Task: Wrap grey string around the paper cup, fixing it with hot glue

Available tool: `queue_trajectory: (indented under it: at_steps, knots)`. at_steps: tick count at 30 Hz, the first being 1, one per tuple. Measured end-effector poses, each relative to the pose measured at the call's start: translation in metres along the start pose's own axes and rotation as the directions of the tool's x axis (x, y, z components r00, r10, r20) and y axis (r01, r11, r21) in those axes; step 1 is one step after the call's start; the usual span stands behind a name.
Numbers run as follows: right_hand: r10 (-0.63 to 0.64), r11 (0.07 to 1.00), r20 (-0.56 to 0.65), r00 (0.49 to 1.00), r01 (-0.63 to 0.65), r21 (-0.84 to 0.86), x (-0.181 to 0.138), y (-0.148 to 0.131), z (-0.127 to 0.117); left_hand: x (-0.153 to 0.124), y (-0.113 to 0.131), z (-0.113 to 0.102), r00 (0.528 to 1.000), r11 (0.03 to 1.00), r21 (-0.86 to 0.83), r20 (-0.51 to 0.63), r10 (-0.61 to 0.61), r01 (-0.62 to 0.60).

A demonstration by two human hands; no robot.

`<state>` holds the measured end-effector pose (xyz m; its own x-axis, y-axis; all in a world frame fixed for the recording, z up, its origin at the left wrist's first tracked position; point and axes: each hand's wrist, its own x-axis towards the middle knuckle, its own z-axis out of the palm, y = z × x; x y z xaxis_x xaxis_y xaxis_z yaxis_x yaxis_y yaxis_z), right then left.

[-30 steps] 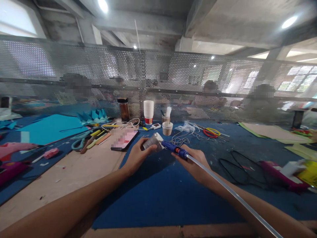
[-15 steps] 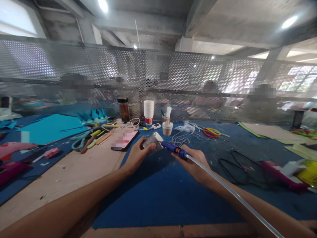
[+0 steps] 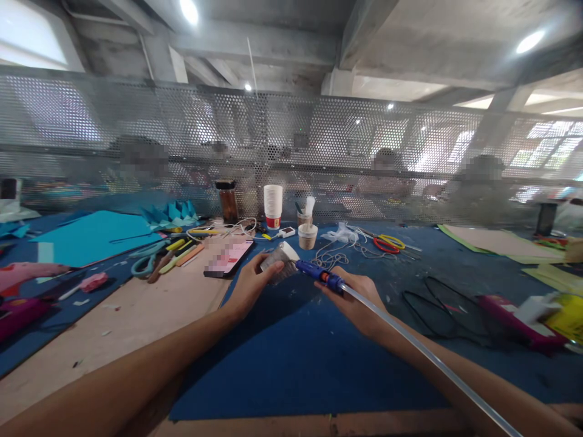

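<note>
At far left, a pink plastic glue gun (image 3: 36,270) is cut off by the frame edge; flat bright-blue paper sheets (image 3: 95,237), blue-green-handled scissors (image 3: 144,264), a black-edged phone (image 3: 232,258) and a tall stack of white paper cups (image 3: 273,205) are followed by a small beige paper cup (image 3: 308,240), placed just beyond the work, and scissors with red and yellow loops (image 3: 387,245). At far right, a magenta tool (image 3: 523,328) is partly covered by yellow-and-white material (image 3: 565,318). People (image 3: 380,182) behind the grey perforated metal panel (image 3: 291,121) are blurred. A small grey-and-white cylinder (image 3: 285,256) is gripped in, and partly hidden by, the left hand (image 3: 250,282) above the dark-blue table covering (image 3: 282,370); a slim blue glue gun (image 3: 312,271) with a long clear rod (image 3: 410,337) is clasped in the right hand (image 3: 357,297), its tip beside the cylinder, contact being impossible to tell
</note>
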<state>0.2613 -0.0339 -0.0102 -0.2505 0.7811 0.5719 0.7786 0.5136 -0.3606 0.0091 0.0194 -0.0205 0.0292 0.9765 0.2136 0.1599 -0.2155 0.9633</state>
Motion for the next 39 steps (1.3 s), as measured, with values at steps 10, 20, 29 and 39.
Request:
queue_trajectory:
  at_steps: [10,20,29,39]
  knots:
    - [0.009,1.000,0.006,1.000,-0.009,0.015,0.000,-0.001,-0.001,-0.001,0.001,0.000,0.999,0.998,-0.046,0.003,-0.041,0.041]
    - [0.013,1.000,0.006,1.000,-0.013,0.017,0.000,0.000,0.000,0.005,-0.010,-0.002,0.999,0.991,-0.132,0.036,-0.032,0.037]
    - [0.005,1.000,0.001,1.000,-0.005,-0.003,0.001,0.000,0.000,0.005,-0.012,-0.002,0.999,0.987,-0.159,0.039,-0.024,0.030]
    - [-0.005,1.000,0.000,1.000,0.005,0.010,0.000,0.000,0.001,0.003,-0.006,-0.002,0.997,0.975,-0.213,0.062,-0.051,0.063]
